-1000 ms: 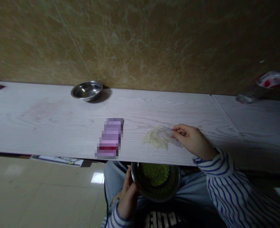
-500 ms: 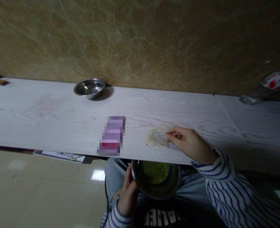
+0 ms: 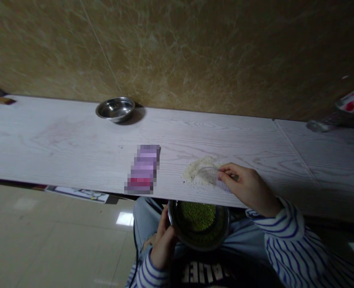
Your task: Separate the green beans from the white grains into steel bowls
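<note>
in front of the body, in the head view, the right hand point(image 3: 249, 188) is over the near part of the table point(image 3: 83, 160), thumb and fingers narrowed in a pinch on a clear piece point(image 3: 208, 174), whose shape is hard to make out. the piece is in a pale heap point(image 3: 195, 169) just left of the right hand; whether it is powder or fine grain, i cannot tell. nearer the body, the left hand point(image 3: 164, 244) is closed on the left side of a bowl point(image 3: 203, 245), which is over the lap, partly under the table edge, below and left of the right hand, with green grains point(image 3: 199, 216) inside. beyond the left hand lies a blurred purple slab point(image 3: 143, 168), left of the heap. farther out past it is a small bowl point(image 3: 123, 117), near the wall point(image 3: 180, 60). well right of the right hand, and beyond it, is a clear bottle point(image 3: 352, 103) with red and white on it.
</note>
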Motion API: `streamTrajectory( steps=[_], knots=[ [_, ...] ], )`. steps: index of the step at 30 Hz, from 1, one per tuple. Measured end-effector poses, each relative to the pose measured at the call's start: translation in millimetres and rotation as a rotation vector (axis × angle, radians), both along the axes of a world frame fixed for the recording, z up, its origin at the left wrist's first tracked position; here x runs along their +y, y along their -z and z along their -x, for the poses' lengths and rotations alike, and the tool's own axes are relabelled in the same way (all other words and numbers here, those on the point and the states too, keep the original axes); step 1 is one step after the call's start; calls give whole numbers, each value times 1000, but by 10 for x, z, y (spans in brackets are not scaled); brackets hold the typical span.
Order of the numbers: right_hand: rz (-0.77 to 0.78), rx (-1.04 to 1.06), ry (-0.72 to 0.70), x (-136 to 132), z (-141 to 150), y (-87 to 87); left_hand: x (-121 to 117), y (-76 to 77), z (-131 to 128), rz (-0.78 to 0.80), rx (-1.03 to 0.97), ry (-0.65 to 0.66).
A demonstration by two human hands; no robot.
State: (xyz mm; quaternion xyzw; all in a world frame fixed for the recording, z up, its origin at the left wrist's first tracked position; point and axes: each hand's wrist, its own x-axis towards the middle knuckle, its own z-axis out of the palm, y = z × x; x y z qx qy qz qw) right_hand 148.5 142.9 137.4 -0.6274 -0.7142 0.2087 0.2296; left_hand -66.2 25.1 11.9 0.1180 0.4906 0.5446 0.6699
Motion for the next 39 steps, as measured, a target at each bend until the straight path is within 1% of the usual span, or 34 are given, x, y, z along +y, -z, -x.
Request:
streamTrajectory(
  steps=[3,7,11,13,16,19,21,24,29,32,36,39],
  knots=[
    [13,8,-1,0,36,2,-7,71,11,-57,29,0],
    [41,1,-36,-18,137,10,-17,149,31,-58,6,-9],
    [70,51,-49,-34,140,18,-27,178,57,-84,-6,6],
    [78,71,-35,-33,114,21,-28,154,54,-78,-12,14],
    [74,60,-16,-27,105,32,-23,73,30,-42,-21,-9],
    [64,42,-30,-28,152,43,-15,-5,10,-43,-11,-11],
    [63,47,-53,-36,190,45,-12,-29,11,-44,-1,2],
    [62,68,-81,-51,211,38,-15,-27,23,-43,-8,21],
    [70,85,-49,-87,174,10,-22,28,36,-12,5,-20],
    [73,96,-68,-141,213,0,-19,35,34,-22,-26,0],
    [73,105,-120,-229,340,41,-14,-12,21,-36,-60,-23],
    [47,74,-107,-268,377,102,-12,-32,15,-30,-47,-30]
  ],
)
